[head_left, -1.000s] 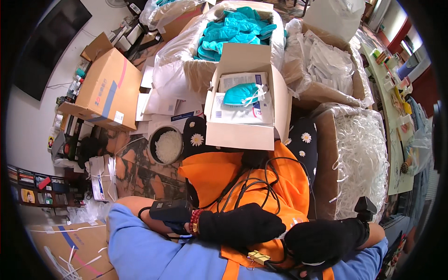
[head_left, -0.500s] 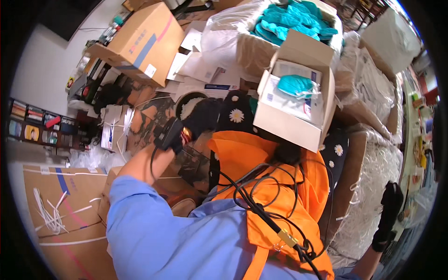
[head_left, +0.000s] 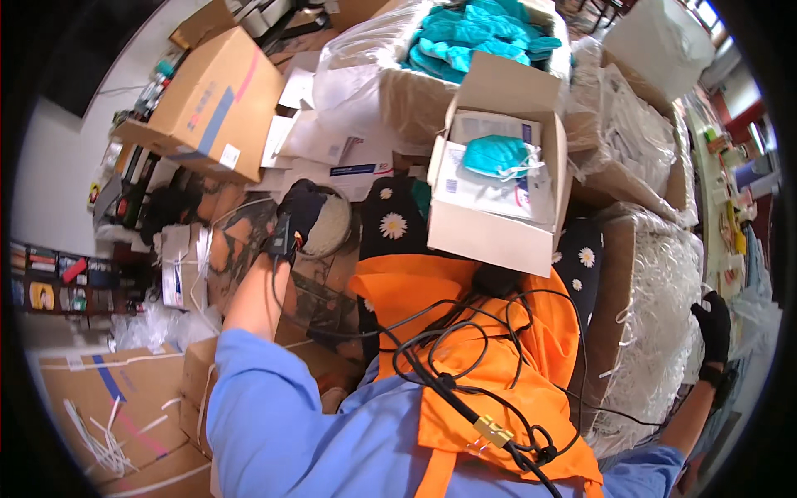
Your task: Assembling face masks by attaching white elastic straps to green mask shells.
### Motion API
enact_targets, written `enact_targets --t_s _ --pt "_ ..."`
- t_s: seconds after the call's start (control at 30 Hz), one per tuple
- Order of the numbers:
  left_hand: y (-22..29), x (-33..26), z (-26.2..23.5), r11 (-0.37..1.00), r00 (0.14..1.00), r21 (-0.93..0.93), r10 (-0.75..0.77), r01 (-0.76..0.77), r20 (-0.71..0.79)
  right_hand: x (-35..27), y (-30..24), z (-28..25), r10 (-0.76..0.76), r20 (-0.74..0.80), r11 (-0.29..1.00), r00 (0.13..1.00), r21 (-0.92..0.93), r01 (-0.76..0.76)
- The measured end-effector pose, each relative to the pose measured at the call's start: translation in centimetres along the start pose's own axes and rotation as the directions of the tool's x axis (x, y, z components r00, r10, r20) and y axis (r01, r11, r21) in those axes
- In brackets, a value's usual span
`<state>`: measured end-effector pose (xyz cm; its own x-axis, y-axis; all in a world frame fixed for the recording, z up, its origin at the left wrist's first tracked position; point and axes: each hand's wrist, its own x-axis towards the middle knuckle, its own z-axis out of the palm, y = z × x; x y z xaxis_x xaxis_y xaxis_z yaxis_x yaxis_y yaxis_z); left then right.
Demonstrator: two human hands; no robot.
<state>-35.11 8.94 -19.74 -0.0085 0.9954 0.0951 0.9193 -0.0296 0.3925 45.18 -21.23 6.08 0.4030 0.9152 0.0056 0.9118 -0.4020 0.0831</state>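
Note:
My left hand, in a black glove, reaches forward to the left edge of a round container holding small white bits on the floor. Its fingers are bunched in dark shadow, so their grip cannot be made out. My right hand, also gloved in black, is out at the far right beside a carton of white strips. Its thumb stands apart from the fingers, and nothing shows in it. On my lap an open white box holds printed sheets, with a teal mask on top.
A large lined carton of teal masks stands ahead. To its right is a carton with clear plastic. Brown cartons stand at left. Black cables run over my orange apron.
My left hand has moved left and slightly forward, uncovering more of the round container. My right hand has shifted slightly right and forward. The whole view has swung, moving the boxes leftward.

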Motion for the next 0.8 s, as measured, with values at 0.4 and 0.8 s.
enact_targets --t_s 0.4,0.8 --pt "29.5 0.1 -5.2 0.589 0.565 -0.352 0.805 -0.727 0.180 5.9 -22.5 2.8 -0.376 -0.374 0.811 0.848 0.309 0.497" --pt "30.9 2.5 -1.7 0.567 0.354 -0.252 0.743 -0.785 0.568 6.9 -40.3 7.1 -0.684 -0.288 0.482 0.670 0.510 0.712"
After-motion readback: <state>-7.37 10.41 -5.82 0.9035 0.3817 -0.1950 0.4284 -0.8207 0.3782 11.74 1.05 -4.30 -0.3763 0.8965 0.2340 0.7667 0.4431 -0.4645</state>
